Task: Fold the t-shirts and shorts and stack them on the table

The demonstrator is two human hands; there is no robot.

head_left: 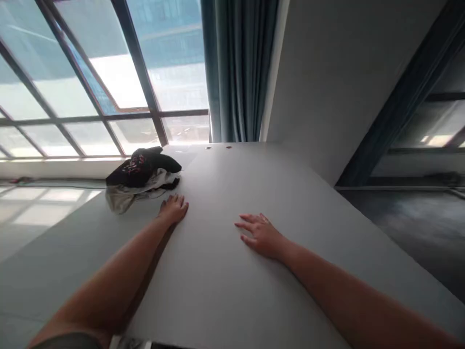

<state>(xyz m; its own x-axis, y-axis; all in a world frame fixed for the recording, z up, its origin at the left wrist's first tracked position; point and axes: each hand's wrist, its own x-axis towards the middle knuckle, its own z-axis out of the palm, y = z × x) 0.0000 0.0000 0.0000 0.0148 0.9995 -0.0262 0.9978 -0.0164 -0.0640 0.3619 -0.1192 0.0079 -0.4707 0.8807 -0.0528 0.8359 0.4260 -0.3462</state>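
A crumpled pile of dark and light clothes [140, 169] lies on the left part of the white table [225, 291]. My left hand [173, 209] rests just in front of the pile, fingers stretched out and holding nothing; whether its fingertips touch the cloth I cannot tell. Over the middle of the table is my right hand [262, 236], palm down with its fingers spread, holding nothing. A gap of bare tabletop separates the two hands.
Large framed windows [109, 63] stand beyond the table on the left. A blue-grey curtain [240, 72] hangs at the far end, beside a pale wall [334, 72]. Dark floor [399, 228] shows on the right. Part of an object [132, 343] shows at the bottom edge.
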